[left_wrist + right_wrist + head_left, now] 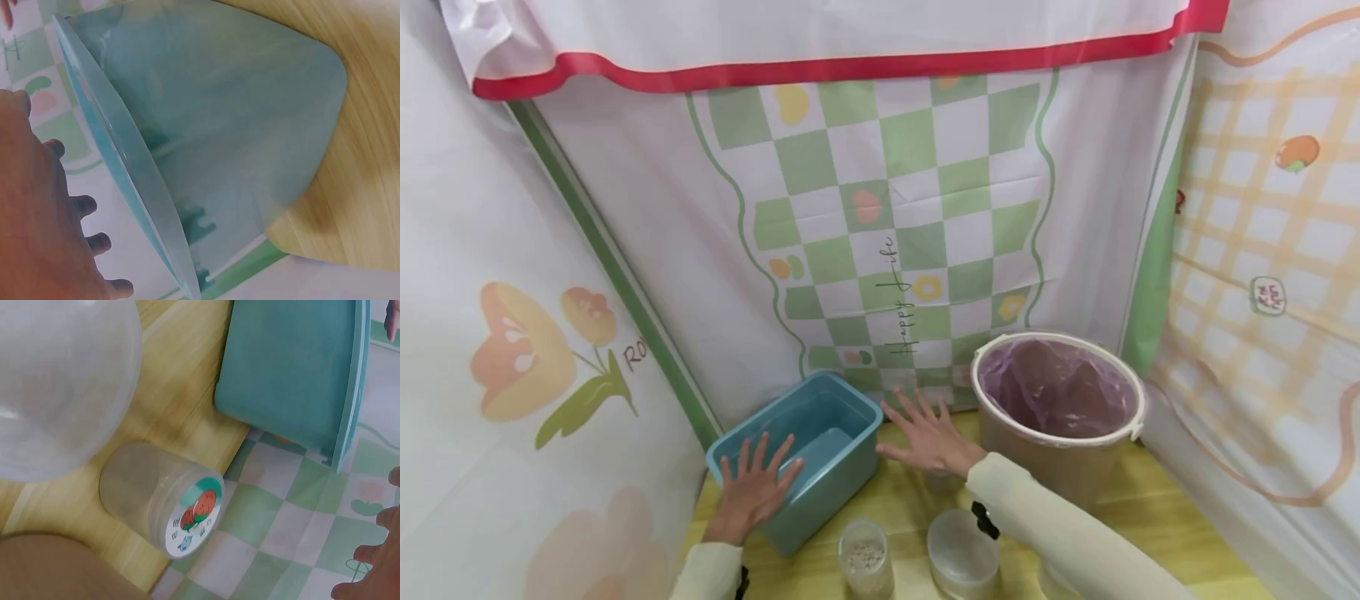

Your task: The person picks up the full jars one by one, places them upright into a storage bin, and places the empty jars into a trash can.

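Note:
My left hand [754, 493] hovers with spread fingers over the near left rim of a blue plastic bin [823, 492]. In the left wrist view that hand [44, 212] is apart from the bin's outer wall [244, 106]. My right hand [931, 440], fingers also spread, hangs between the bin and a bucket, above a small clear jar [942, 483]. The right wrist view shows this jar [150, 487] with a strawberry-like sticker on its lid, and the right hand [381, 556] at the edge. Both hands hold nothing.
A beige bucket [1067, 483] lined with a purple bag stands at the right. Nearer on the wooden table [1180, 533] are a clear jar of pale bits [867, 558] and a round translucent tub [962, 554]. Patterned curtains [917, 200] enclose the back and sides.

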Demonstrator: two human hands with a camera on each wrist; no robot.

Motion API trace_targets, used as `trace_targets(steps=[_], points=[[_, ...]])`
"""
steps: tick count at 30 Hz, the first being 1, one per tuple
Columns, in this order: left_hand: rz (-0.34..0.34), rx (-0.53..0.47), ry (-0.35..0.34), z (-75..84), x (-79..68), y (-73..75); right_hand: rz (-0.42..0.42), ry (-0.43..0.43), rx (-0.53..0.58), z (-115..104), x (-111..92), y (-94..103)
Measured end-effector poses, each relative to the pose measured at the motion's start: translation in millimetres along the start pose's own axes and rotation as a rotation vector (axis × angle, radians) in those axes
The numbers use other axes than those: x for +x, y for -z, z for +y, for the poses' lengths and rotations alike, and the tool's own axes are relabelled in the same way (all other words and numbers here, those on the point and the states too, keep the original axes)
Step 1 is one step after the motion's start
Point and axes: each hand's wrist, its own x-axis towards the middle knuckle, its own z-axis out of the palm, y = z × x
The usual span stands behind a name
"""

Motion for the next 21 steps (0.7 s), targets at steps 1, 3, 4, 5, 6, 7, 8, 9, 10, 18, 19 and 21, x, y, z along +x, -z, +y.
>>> trace_targets(steps=[1, 3, 4, 5, 6, 7, 8, 9, 10, 18, 19, 21], points=[[0.002, 0.008, -0.001, -1.3, -0.6, 0.8, 0.004, 0.0, -0.003, -1.1, -1.1, -0.5], [-0.015, 0.025, 0.012, -4.0, -1.7, 3.1, 0.009, 0.0, -0.006, -3.7, -3.8, -1.8], [-0.022, 0.033, 0.018, -5.6, -2.0, 3.9, 0.015, 0.004, -0.003, -5.2, -5.2, -2.5], [-0.03, 0.038, 0.021, -7.1, -2.6, 5.1, 0.02, 0.008, 0.0, -6.9, -6.7, -3.2], [-0.038, 0.048, 0.026, -8.5, -3.4, 6.2, 0.026, 0.013, 0.004, -8.5, -8.3, -4.3], [-0.044, 0.054, 0.03, -10.2, -3.9, 7.0, 0.029, 0.017, 0.006, -10.2, -9.8, -4.9], [-0.05, 0.056, 0.037, -12.1, -4.2, 7.7, 0.031, 0.021, 0.013, -12.0, -11.6, -5.4], [-0.045, 0.058, 0.034, -14.3, -4.5, 7.9, 0.032, 0.026, 0.019, -13.9, -13.2, -6.0], [-0.037, 0.06, 0.032, -16.8, -4.9, 7.9, 0.038, 0.032, 0.029, -15.5, -14.9, -7.0], [0.067, 0.035, 0.003, -42.0, -7.3, -4.6, 0.061, 0.085, 0.103, -28.5, -29.6, -17.7], [0.07, 0.034, 0.003, -44.5, -7.4, -5.7, 0.059, 0.092, 0.11, -30.3, -31.7, -19.9], [0.064, 0.023, 0.013, -47.3, -8.2, -6.3, 0.06, 0.111, 0.131, -34.1, -35.9, -24.3]])
